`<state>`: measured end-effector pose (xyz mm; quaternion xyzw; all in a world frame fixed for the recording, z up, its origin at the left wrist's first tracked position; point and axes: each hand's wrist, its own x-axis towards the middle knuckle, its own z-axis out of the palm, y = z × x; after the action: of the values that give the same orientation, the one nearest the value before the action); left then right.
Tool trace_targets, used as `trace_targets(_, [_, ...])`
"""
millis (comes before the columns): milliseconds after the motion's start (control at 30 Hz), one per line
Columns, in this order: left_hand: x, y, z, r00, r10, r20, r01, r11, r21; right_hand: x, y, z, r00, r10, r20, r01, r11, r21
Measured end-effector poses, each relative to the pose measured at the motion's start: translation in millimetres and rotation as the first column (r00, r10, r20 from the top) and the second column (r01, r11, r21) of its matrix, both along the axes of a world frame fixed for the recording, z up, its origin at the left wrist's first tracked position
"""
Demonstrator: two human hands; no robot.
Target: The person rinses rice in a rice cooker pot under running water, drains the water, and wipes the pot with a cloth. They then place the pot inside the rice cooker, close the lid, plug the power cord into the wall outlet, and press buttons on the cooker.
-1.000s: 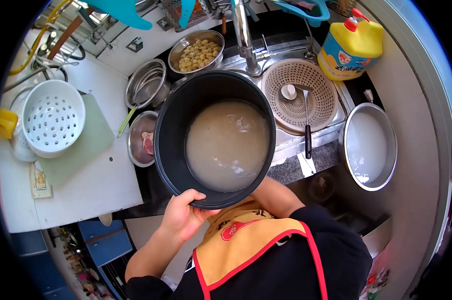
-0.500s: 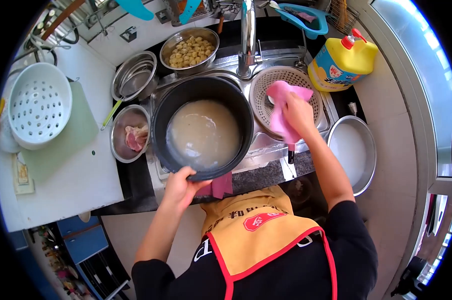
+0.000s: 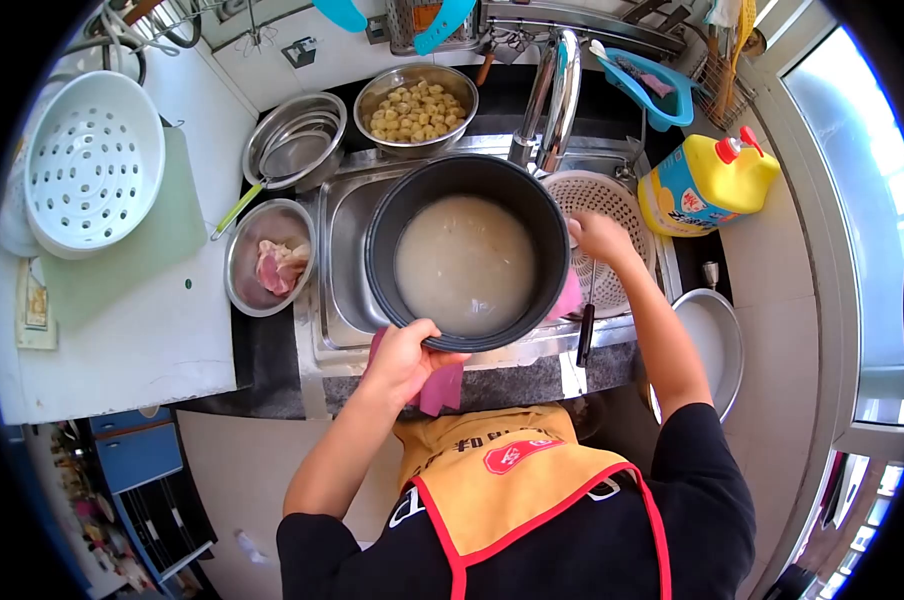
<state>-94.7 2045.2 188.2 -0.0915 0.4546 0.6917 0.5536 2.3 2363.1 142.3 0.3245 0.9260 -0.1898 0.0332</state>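
Note:
A dark rice cooker inner pot (image 3: pixel 392 290) with cloudy whitish water (image 3: pixel 464 265) in it is held over the sink. My left hand (image 3: pixel 404 360) grips its near-left rim, thumb on top. My right hand (image 3: pixel 604 240) is closed at its right rim; some fingertips are hidden. Pink cloth (image 3: pixel 569 298) shows between the pot and a perforated drain basket (image 3: pixel 622 210) in the right basin. A black-handled knife (image 3: pixel 585 335) lies across that basin's near edge. Another pink cloth (image 3: pixel 440 390) hangs over the counter edge beside my left hand.
Left of the sink (image 3: pixel 347 230) stand a bowl of raw meat (image 3: pixel 280 268) and stacked steel bowls with a strainer (image 3: pixel 297 145). Behind are a bowl of pale chunks (image 3: pixel 417 112) and the faucet (image 3: pixel 559 100). A yellow detergent jug (image 3: pixel 707 185) and steel basin (image 3: pixel 712 345) are right.
My right hand has let go of the pink cloth over the drain basket and taken the pot's right rim. The pot has moved right, uncovering more of the left basin. The view has shifted.

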Motion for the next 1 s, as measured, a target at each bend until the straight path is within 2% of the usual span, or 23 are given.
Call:
trace_targets(33, [1.7,4.1,1.7,1.000,0.003,0.001,-0.003,1.000,0.004,-11.7,15.8,-3.6,0.997,-0.056,-0.059,0.058,0.998,0.029])
trace_targets(67, [4.0,7.6,3.3,1.000,-0.018,-0.008,0.018,1.000,0.000,-24.4,29.4,-14.0,0.975,-0.078,-0.210,0.103,0.988,0.113])
trace_targets(133, [7.4,15.1,4.9,0.999,-0.051,0.002,0.051,0.999,-0.002,-60.6,55.0,-30.7,0.899,-0.107,-0.425,0.167,0.980,0.108])
trace_targets(200, [12.2,22.2,14.6,0.998,-0.065,0.016,0.065,0.998,-0.006,-96.3,64.9,-29.7,0.882,-0.204,-0.425,0.253,0.966,0.061])
trace_targets(233, [14.3,25.5,19.2,0.996,-0.079,0.029,0.079,0.997,-0.012,-113.4,78.6,-38.8,0.904,-0.252,-0.346,0.268,0.964,-0.004])
trace_targets(300, [18.3,30.5,22.6,0.996,-0.086,0.025,0.086,0.996,-0.027,-123.9,84.1,-40.6,0.927,-0.208,-0.311,0.238,0.969,0.061])
trace_targets(433, [24.5,38.1,30.0,0.993,-0.118,0.006,0.118,0.993,-0.030,-126.6,89.0,-33.9,0.920,-0.225,-0.321,0.263,0.962,0.078])
trace_targets(500, [26.2,41.3,30.4,0.993,-0.116,-0.001,0.116,0.993,-0.030,-128.1,96.2,-30.1,0.952,-0.186,-0.242,0.186,0.982,-0.021])
trace_targets(533, [26.6,42.4,30.7,0.993,-0.122,-0.001,0.122,0.992,-0.038,-127.5,90.6,-25.7,0.926,-0.237,-0.295,0.216,0.971,-0.101])
trace_targets(567, [27.1,43.3,31.8,0.993,-0.120,-0.003,0.120,0.992,-0.039,-129.4,98.9,-39.3,0.925,-0.236,-0.297,0.214,0.971,-0.103])
trace_targets(633, [28.5,43.5,34.3,0.994,-0.107,-0.020,0.106,0.993,-0.053,-131.1,108.2,-60.0,0.890,-0.275,-0.362,0.287,0.958,-0.024])
trace_targets(667, [29.1,43.4,34.7,0.994,-0.105,-0.021,0.104,0.993,-0.056,-130.0,111.4,-59.1,0.905,-0.292,-0.310,0.272,0.956,-0.108])
trace_targets(700, [29.1,43.5,35.1,0.993,-0.114,-0.027,0.112,0.991,-0.070,-129.2,113.6,-58.6,0.905,-0.292,-0.310,0.271,0.956,-0.111])
trace_targets(767, [30.3,43.6,34.6,0.992,-0.121,-0.033,0.118,0.990,-0.082,-125.6,106.3,-44.3,0.884,-0.413,-0.220,0.306,0.865,-0.397])
trace_targets(800, [31.1,43.2,32.9,0.992,-0.121,-0.028,0.119,0.990,-0.079,-127.6,111.7,-53.9,0.884,-0.412,-0.222,0.304,0.866,-0.397])
trace_targets(833, [31.8,42.8,32.4,0.992,-0.120,-0.023,0.118,0.990,-0.077,-132.7,123.4,-74.1,0.884,-0.376,-0.279,0.286,0.905,-0.315])
trace_targets(867, [32.6,42.4,33.3,0.993,-0.117,-0.025,0.114,0.990,-0.078,-134.6,121.0,-73.9,0.883,-0.334,-0.331,0.269,0.936,-0.229])
trace_targets(900, [33.6,42.2,34.6,0.992,-0.120,-0.022,0.119,0.990,-0.073,-133.6,120.3,-73.1,0.883,-0.333,-0.332,0.266,0.936,-0.231])
trace_targets(967, [34.3,43.3,34.4,0.992,-0.124,-0.025,0.123,0.990,-0.064,-125.6,98.4,-32.4,0.934,-0.140,-0.330,0.137,0.990,-0.031])
trace_targets(1000, [34.9,42.9,31.7,0.992,-0.126,-0.016,0.125,0.991,-0.055,-130.4,107.9,-37.0,0.959,-0.087,-0.270,0.081,0.996,-0.031])
